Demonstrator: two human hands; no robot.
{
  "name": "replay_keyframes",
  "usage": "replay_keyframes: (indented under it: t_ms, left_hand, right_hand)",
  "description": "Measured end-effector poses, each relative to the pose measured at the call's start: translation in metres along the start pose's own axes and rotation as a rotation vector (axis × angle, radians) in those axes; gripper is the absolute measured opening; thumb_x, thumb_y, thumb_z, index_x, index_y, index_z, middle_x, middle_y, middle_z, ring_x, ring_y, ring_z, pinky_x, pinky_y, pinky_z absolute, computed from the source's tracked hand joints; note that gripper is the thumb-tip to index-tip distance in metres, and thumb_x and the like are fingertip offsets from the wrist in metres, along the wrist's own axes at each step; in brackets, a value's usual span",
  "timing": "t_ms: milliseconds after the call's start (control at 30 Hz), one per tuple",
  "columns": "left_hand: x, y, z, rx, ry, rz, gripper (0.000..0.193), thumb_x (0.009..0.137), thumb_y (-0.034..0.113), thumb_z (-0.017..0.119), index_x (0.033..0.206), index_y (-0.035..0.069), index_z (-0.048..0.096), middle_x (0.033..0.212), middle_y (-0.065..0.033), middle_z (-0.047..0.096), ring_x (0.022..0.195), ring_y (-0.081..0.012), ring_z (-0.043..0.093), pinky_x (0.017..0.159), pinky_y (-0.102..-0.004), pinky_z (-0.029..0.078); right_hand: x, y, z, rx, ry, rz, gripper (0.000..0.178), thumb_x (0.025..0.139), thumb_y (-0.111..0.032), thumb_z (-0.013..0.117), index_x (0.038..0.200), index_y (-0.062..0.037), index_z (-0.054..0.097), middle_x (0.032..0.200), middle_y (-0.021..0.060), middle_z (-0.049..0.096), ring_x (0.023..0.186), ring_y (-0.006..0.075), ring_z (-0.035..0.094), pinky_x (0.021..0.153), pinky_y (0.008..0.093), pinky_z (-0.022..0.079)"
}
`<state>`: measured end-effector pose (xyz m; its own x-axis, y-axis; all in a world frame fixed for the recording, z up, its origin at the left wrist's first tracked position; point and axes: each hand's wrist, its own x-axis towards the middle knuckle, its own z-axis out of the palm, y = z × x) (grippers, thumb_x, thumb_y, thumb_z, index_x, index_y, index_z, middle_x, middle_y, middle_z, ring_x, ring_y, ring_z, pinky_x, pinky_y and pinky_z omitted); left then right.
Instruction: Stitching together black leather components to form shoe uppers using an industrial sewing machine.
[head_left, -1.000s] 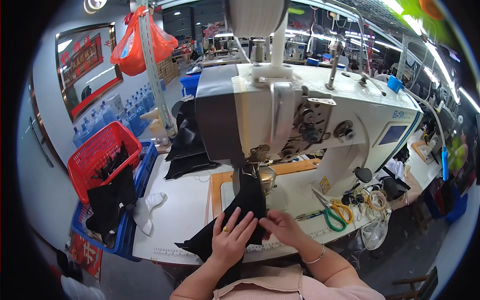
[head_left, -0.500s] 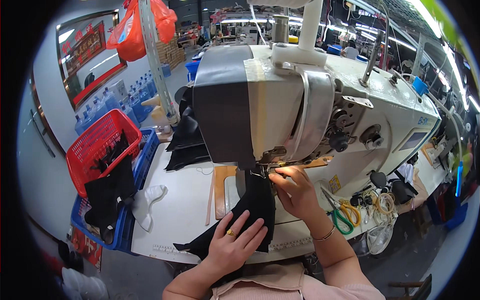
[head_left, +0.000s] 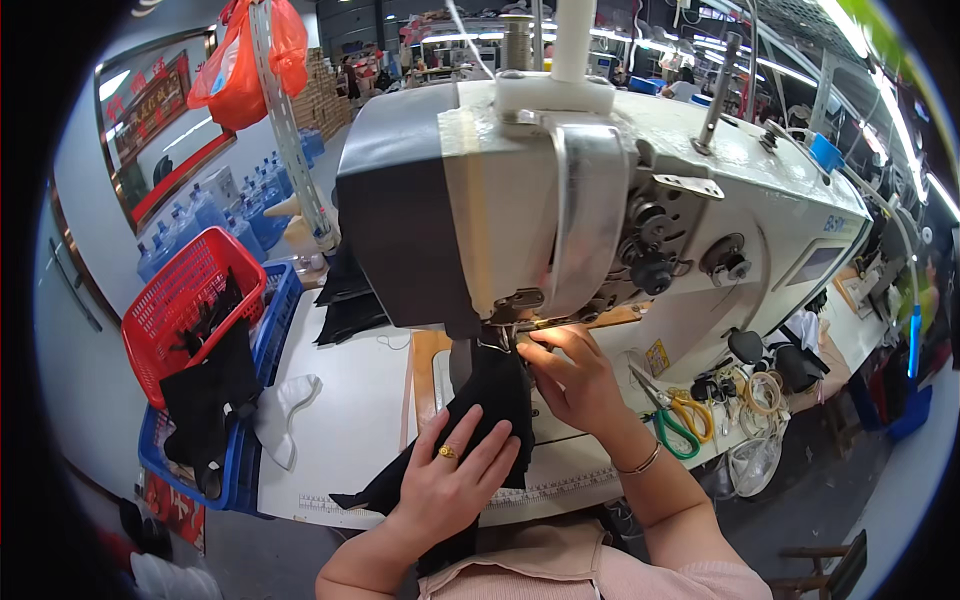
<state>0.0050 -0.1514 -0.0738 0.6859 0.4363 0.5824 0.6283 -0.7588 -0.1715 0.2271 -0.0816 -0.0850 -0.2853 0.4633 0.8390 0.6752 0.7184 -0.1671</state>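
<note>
Black fabric (head_left: 490, 400) runs lengthwise from the surface's (head_left: 340, 420) near edge to the needle. The left hand (head_left: 450, 480) presses flat, open, on its near end; the right hand (head_left: 570, 375), nearer the needle, pinches the far end.

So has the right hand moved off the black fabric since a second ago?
Yes. The right hand has gone from lying flat on the black fabric beside the left hand up to the needle area under the sewing machine head.

Long ceiling strip lights (head_left: 880, 70) are glowing over a busy workshop. Stacked cardboard boxes (head_left: 322, 90) are lining the far wall, water jugs (head_left: 215, 215) are crowding the pale left wall (under a red-framed board (head_left: 150, 120)), and grey floor (head_left: 840, 490) is showing below.
</note>
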Motion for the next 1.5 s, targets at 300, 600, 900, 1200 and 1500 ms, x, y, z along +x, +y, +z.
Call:
replay_keyframes:
  t_ms: [300,600,900,1200,1500]
  left_hand:
    - [0.007,-0.014,0.006,0.026,0.024,0.014,0.030,0.082,0.016,0.056,0.111,0.013,0.066,0.121,-0.0030,0.061,0.117,-0.0276,0.055,0.102,-0.0479,0.038]
    - [0.016,-0.021,0.010,0.036,0.032,0.018,0.034,0.080,0.014,0.056,0.113,0.012,0.066,0.121,-0.0033,0.060,0.119,-0.0266,0.053,0.103,-0.0484,0.037]
    - [0.018,-0.028,0.014,0.002,0.035,0.005,0.036,0.080,0.012,0.056,0.115,0.012,0.064,0.122,-0.0039,0.060,0.118,-0.0266,0.054,0.104,-0.0484,0.036]
    - [0.025,-0.033,0.016,0.009,0.028,0.019,0.040,0.079,0.011,0.056,0.119,0.011,0.062,0.124,-0.0044,0.058,0.117,-0.0269,0.054,0.105,-0.0486,0.036]
    - [0.036,-0.037,0.022,0.047,0.043,0.010,0.041,0.078,0.012,0.058,0.119,0.010,0.061,0.123,-0.0040,0.058,0.114,-0.0253,0.055,0.103,-0.0467,0.037]
  right_hand:
    - [0.001,-0.003,-0.001,0.035,0.028,-0.001,0.040,0.071,0.006,0.066,0.109,-0.0083,0.063,0.108,0.0114,0.060,0.098,0.0329,0.060,0.083,0.0399,0.050]
    - [0.000,-0.004,0.000,0.021,0.029,0.003,0.040,0.072,0.006,0.066,0.109,-0.0077,0.063,0.110,0.0115,0.059,0.101,0.0333,0.059,0.086,0.0407,0.050]
    - [-0.001,-0.005,0.000,0.026,0.023,-0.005,0.042,0.071,0.008,0.065,0.110,-0.0069,0.063,0.110,0.0116,0.059,0.101,0.0334,0.059,0.086,0.0404,0.049]
    - [-0.001,-0.004,0.000,0.031,0.011,0.009,0.043,0.069,0.009,0.065,0.110,-0.0063,0.063,0.111,0.0114,0.058,0.101,0.0337,0.058,0.087,0.0406,0.049]
    - [-0.003,-0.003,0.001,0.052,0.024,0.007,0.045,0.070,0.008,0.065,0.112,-0.0066,0.062,0.112,0.0117,0.058,0.102,0.0340,0.058,0.087,0.0411,0.049]
